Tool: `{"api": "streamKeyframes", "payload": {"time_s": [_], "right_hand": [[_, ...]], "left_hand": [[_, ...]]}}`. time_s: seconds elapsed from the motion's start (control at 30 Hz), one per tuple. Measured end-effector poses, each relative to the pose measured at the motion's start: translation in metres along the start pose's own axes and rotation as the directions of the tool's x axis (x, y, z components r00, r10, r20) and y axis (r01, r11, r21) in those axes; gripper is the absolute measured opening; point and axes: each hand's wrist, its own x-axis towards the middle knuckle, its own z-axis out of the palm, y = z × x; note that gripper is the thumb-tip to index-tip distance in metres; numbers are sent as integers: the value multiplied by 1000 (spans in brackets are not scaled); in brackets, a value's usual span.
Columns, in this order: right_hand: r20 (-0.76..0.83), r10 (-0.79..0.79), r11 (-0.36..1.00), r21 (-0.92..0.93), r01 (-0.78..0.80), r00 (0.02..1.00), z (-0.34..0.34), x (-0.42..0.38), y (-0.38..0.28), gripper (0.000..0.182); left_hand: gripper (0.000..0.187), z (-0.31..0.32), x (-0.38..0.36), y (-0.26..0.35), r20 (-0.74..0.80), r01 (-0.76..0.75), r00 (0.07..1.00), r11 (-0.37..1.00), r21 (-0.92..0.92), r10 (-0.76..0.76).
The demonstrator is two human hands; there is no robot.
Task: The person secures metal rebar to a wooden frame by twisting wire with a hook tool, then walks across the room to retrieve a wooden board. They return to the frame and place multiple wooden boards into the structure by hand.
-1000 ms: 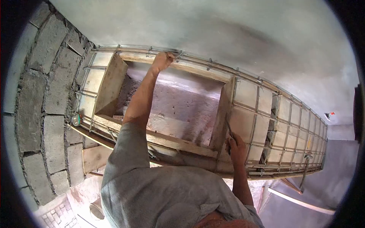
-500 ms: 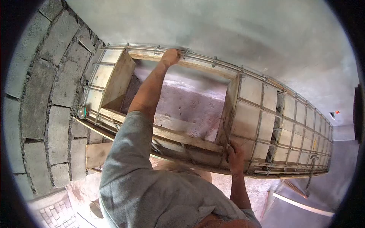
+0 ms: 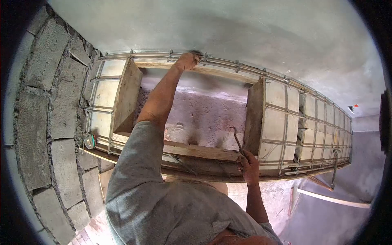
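My right hand [image 3: 250,168] is closed around the handle of a rebar tying hook [image 3: 238,143]. Its thin curved tip points up over the framed opening, left of a wooden side board [image 3: 254,116]. Stretched to the far side, my left hand [image 3: 188,61] has its fingers curled at the long steel rebar [image 3: 222,62] by the wall; its fingertips are partly hidden. Rebar and cross ties form a cage around pale wooden boxes [image 3: 274,122]. A wooden beam [image 3: 200,150] runs along the near side of the opening, with more rods below it.
A tape measure [image 3: 89,141] rests at the cage's left end, beside a block wall [image 3: 34,118]. A hammer [image 3: 335,157] hangs on the near edge at right. The plastered wall [image 3: 228,24] rises behind the cage. A pale strip of wood [image 3: 332,198] lies lower right.
My right hand has lifted the tying hook away from the side board, and its tip now shows over the opening. My left hand stays at the far rebar. The camera view has shifted slightly.
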Motion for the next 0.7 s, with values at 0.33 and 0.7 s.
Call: {"api": "streamKeyframes", "payload": {"time_s": [0.33, 0.7], "right_hand": [[-28, -47, 991, -126, 44, 998, 30, -19, -7, 28], [-143, -23, 999, 25, 26, 990, 42, -18, 8, 26]], "left_hand": [[25, 71, -6, 15, -164, 37, 986, 997, 65, -26], [10, 25, -23, 30, 416, 448, 876, 93, -889, -244]]}}
